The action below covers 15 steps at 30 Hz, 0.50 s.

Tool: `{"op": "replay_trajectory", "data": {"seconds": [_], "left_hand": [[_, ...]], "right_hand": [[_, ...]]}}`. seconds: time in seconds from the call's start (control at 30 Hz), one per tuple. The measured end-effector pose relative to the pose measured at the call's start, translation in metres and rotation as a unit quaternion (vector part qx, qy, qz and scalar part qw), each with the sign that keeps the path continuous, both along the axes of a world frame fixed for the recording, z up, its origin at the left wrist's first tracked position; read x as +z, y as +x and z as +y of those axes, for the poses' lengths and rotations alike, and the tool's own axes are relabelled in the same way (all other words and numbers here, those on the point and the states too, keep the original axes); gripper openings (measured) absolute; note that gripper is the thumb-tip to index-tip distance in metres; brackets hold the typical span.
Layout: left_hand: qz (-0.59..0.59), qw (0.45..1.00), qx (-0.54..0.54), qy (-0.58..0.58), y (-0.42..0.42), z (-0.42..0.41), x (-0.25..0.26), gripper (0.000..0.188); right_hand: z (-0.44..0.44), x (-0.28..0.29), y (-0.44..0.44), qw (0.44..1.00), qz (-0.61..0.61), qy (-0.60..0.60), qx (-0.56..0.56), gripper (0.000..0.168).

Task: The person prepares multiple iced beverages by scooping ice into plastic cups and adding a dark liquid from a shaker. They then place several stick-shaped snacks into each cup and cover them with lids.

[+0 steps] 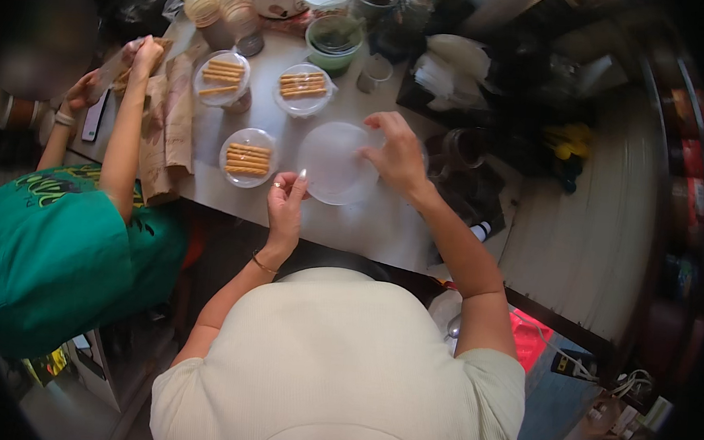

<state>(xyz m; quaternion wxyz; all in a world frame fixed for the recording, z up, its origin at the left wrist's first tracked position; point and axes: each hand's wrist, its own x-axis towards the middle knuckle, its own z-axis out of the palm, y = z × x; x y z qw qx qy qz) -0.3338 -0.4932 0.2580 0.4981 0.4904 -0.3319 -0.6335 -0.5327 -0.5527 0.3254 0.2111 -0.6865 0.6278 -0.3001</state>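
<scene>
A round translucent plastic lid or dish [337,164] lies on the pale table before me. My left hand [286,207] is at its lower left edge, thumb and forefinger close together; whether they pinch the rim is unclear. Over its right side my right hand [395,153] is raised, thumb and fingers apart, with nothing visible between them. Part of another round clear piece shows behind that hand. Breadsticks lie in rows on a round clear-wrapped container [248,158] left of my left hand. Two similar ones, a left container [221,79] and a middle container [305,90], stand farther back.
At the left a person in a green shirt [54,250] handles a clear bag beside brown paper bags [167,124] and a phone [94,116]. Bottles [237,13], a green tub [334,43] and a clear cup [375,74] stand at the back. Crumpled white paper or plastic [452,72] lies right.
</scene>
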Motion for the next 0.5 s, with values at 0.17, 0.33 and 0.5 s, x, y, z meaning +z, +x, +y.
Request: {"op": "replay_trajectory", "data": {"seconds": [0.17, 0.33, 0.5], "left_hand": [[-0.006, 0.999, 0.051, 0.015, -0.007, 0.001, 0.006, 0.015], [0.0, 0.999, 0.029, 0.032, -0.003, 0.001, 0.001, 0.015], [0.039, 0.997, 0.0, 0.067, 0.005, 0.005, 0.006, 0.019]], "right_hand": [[-0.022, 0.043, -0.017, 0.993, -0.073, -0.058, -0.069, 0.028], [-0.079, 0.089, -0.003, 0.989, -0.079, -0.119, 0.024, 0.018], [-0.161, 0.106, 0.125, 0.947, -0.055, -0.143, 0.283, 0.019]]}}
